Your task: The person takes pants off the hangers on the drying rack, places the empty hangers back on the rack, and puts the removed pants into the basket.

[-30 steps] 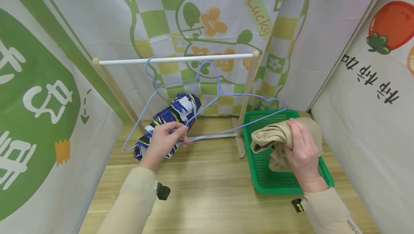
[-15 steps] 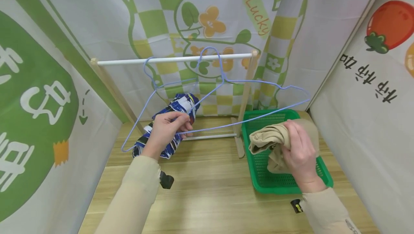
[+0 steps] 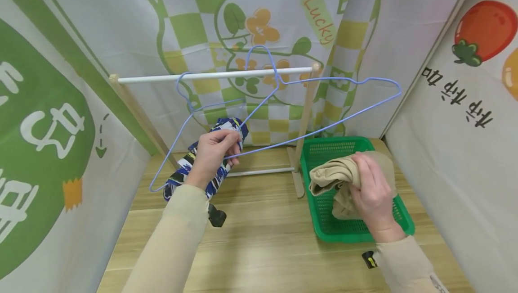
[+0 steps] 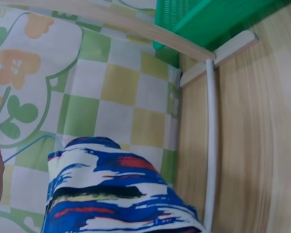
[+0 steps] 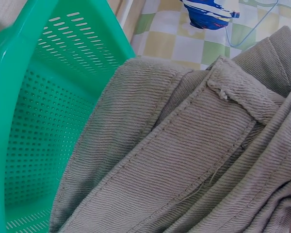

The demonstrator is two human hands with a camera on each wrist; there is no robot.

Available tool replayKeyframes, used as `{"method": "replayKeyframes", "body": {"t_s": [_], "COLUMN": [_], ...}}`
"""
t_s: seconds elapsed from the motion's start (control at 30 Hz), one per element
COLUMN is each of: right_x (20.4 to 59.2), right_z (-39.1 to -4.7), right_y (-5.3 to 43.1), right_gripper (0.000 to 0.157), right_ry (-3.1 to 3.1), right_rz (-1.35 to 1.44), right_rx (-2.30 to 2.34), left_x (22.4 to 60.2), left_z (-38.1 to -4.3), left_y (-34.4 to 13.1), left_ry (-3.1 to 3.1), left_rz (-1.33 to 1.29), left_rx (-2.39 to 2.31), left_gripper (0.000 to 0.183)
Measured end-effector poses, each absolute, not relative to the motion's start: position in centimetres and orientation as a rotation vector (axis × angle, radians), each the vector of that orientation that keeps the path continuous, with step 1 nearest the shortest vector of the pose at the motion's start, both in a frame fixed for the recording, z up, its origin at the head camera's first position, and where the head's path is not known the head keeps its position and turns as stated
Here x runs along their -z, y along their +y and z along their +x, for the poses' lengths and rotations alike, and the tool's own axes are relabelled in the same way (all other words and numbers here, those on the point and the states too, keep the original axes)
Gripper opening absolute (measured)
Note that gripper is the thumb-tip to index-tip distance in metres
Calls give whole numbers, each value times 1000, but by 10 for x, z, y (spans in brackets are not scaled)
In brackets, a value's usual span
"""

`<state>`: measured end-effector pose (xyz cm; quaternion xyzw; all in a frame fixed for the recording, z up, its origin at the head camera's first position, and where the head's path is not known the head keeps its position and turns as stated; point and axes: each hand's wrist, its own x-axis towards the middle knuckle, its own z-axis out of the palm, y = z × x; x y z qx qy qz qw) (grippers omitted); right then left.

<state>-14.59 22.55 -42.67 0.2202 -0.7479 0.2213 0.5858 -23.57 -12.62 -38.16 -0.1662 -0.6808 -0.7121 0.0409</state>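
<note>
My left hand (image 3: 214, 151) pinches a blue wire hanger (image 3: 323, 78) by one lower corner. This hanger slants up to the right, its hook overlapping the rack's white bar (image 3: 154, 78) in the head view. Behind that hand, a blue, white and black patterned garment (image 3: 232, 124) hangs folded over a second blue hanger (image 3: 178, 135), which is hooked on the bar. Over the green basket (image 3: 344, 238), my right hand (image 3: 374, 194) grips bunched khaki trousers (image 3: 336, 173). The right wrist view shows their ribbed waistband (image 5: 174, 145) and a belt loop close up.
A wooden rack post (image 3: 305, 126) stands between the left hand and the basket, with its foot (image 3: 297, 179) on the wood-grain table (image 3: 259, 248). A low white crossbar (image 4: 211, 145) joins the rack's feet. A checked curtain (image 3: 190, 27) is behind.
The left hand has moved slightly up and away, and the held hanger has swung upward, its far end rising and its hook reaching above the bar. The right hand and trousers have hardly moved.
</note>
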Motion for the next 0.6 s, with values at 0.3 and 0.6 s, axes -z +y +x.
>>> {"method": "replayKeyframes", "body": {"t_s": [0.3, 0.6], "right_x": [431, 434], "right_z": [-145, -144], "right_y": [225, 228], "right_gripper": [33, 31], "right_ry": [-1748, -1751], "right_rz": [511, 526], "right_rx": [-514, -534], "left_x": [397, 425], "left_z": [-239, -245], "left_y": [-119, -127], "left_ry": [-2115, -2521], "left_rz": [-489, -479], "left_rx": [2213, 1888], "left_gripper": [25, 34]}}
